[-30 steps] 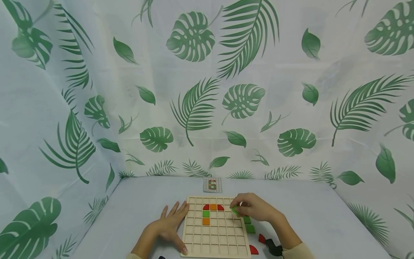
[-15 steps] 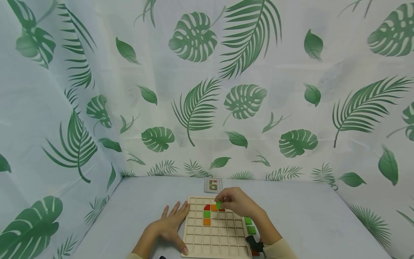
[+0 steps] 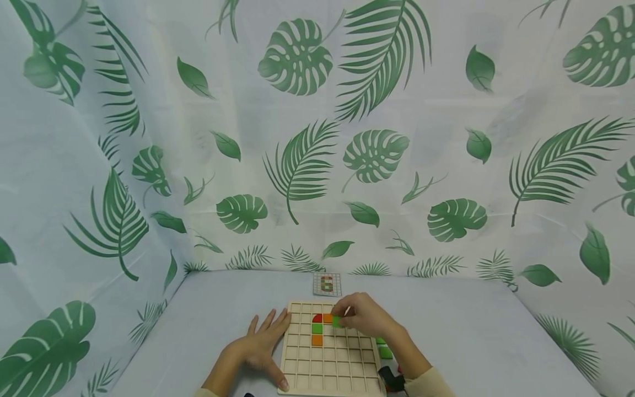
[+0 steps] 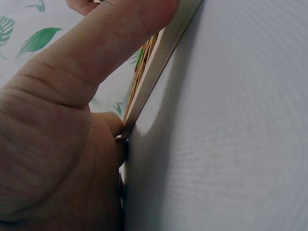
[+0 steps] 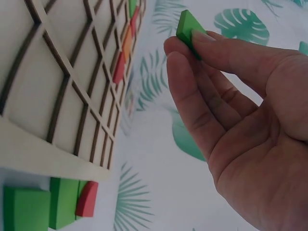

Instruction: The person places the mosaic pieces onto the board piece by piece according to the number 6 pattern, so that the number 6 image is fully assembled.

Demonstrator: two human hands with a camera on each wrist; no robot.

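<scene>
A wooden grid board lies on the table. My left hand rests at its left side with fingers spread, the thumb on the near corner. Set in the board are a red quarter-round tile, an orange tile, a green tile and a second orange tile. My right hand pinches a green square tile between thumb and fingers, tilted above the board near the top row. Behind that hand in the head view, another red tile is hidden.
A small card with a coloured grid pattern lies beyond the board. Loose green tiles and a red piece lie along its right side. A leaf-print cloth hangs behind the table.
My right hand has carried the green tile leftward from the board's right side to above the top row, then slightly lower. The left hand has stayed on the board.
</scene>
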